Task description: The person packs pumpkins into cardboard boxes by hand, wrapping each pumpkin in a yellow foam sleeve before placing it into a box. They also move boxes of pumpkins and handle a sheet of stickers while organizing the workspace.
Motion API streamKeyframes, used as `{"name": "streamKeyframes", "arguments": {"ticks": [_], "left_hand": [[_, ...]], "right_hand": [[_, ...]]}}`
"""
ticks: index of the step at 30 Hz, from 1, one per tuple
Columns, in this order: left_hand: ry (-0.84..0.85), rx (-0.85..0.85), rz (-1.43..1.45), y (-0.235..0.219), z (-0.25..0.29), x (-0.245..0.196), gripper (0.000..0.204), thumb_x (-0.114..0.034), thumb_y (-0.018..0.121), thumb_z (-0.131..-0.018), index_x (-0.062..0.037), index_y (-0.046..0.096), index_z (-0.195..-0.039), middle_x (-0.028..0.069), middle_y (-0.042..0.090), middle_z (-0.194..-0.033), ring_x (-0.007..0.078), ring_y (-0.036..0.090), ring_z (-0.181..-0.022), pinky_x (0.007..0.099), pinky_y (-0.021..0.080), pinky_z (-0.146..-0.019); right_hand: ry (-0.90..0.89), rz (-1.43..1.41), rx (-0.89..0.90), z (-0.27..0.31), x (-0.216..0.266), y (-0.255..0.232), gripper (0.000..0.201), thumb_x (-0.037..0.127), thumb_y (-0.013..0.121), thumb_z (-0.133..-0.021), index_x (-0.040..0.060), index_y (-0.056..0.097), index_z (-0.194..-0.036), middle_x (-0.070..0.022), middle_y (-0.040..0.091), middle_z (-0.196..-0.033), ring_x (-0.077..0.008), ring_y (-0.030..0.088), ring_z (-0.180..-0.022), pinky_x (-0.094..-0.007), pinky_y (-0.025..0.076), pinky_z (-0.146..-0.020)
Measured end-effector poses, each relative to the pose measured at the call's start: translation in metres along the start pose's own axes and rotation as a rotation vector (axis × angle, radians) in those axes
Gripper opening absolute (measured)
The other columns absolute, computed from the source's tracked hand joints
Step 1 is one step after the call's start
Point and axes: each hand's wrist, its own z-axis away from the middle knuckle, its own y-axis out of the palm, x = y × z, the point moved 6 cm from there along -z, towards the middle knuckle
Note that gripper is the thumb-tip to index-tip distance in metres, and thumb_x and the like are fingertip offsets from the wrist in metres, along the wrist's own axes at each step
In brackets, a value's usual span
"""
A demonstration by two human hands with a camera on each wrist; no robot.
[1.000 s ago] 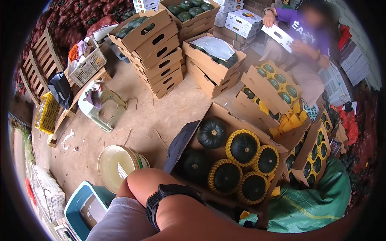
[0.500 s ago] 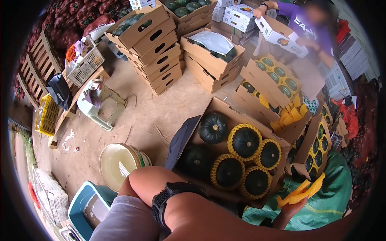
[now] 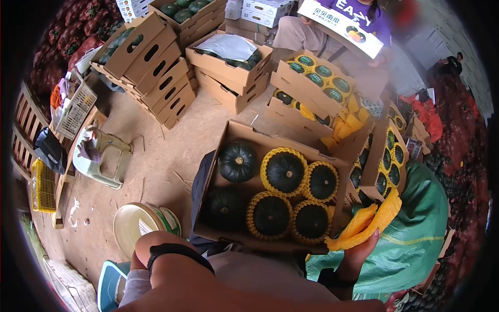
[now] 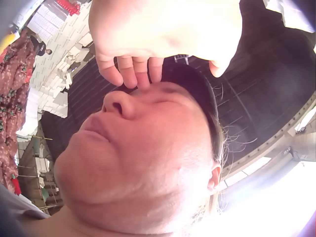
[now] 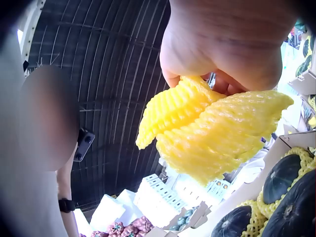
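My right hand (image 3: 362,252) grips yellow foam net sleeves (image 3: 366,223) beside the near right corner of an open cardboard box (image 3: 283,139). In the right wrist view the sleeves (image 5: 212,133) hang flattened from the curled fingers. Two bare dark green pumpkins (image 3: 237,161) occupy the box's left side, while several others (image 3: 285,170) to the right wear yellow nets. Raised to the face, my left hand (image 4: 168,29) has its loosely bent fingers at the brow, below the dark cap; in the head view it is hidden, and only the forearm shows.
A green woven sack (image 3: 410,229) lies right of the box, with boxes of netted pumpkins (image 3: 382,177) behind it. Tall carton stacks (image 3: 156,78) rise at the back. A bucket (image 3: 136,229) and stool (image 3: 101,156) stand left. Opposite, a person holds a white printed box (image 3: 340,28).
My right hand has come up from beside the sack with the yellow sleeves and moved toward the box corner. The head view has swung right. The person opposite has turned the white box.
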Motion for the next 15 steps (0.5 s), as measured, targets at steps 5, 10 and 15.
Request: {"name": "streamKeyframes", "arguments": {"ticks": [5,10,15], "left_hand": [[-0.042,0.051,-0.023,-0.007,-0.002,0.002,0.076,-0.052,0.056,-0.086,0.0009,0.034,-0.135,0.0271,0.05,-0.122,0.0347,0.049,-0.114,0.0489,0.036,-0.099],[-0.047,0.088,-0.014,-0.007,-0.002,0.001,0.078,-0.052,0.058,-0.085,0.0005,0.032,-0.137,0.0268,0.05,-0.122,0.0341,0.049,-0.114,0.0485,0.036,-0.099],[-0.048,0.098,0.02,-0.007,0.001,-0.001,0.081,-0.051,0.06,-0.084,0.0001,0.029,-0.139,0.0265,0.05,-0.122,0.0335,0.05,-0.114,0.0481,0.036,-0.099]], "right_hand": [[-0.02,0.1,-0.025,0.005,0.003,0.003,0.049,0.035,0.051,-0.09,0.0041,0.043,-0.127,-0.0095,0.053,-0.11,-0.0238,0.053,-0.104,-0.0388,0.042,-0.092],[-0.011,0.11,0.145,0.005,0.006,0.016,0.057,0.035,0.054,-0.088,0.0014,0.04,-0.131,-0.0125,0.052,-0.118,-0.026,0.053,-0.11,-0.0408,0.041,-0.096],[-0.005,0.185,0.075,0.01,0.007,0.01,0.06,0.034,0.054,-0.088,-0.0002,0.038,-0.133,-0.0157,0.051,-0.122,-0.0276,0.052,-0.112,-0.042,0.042,-0.097]]}}
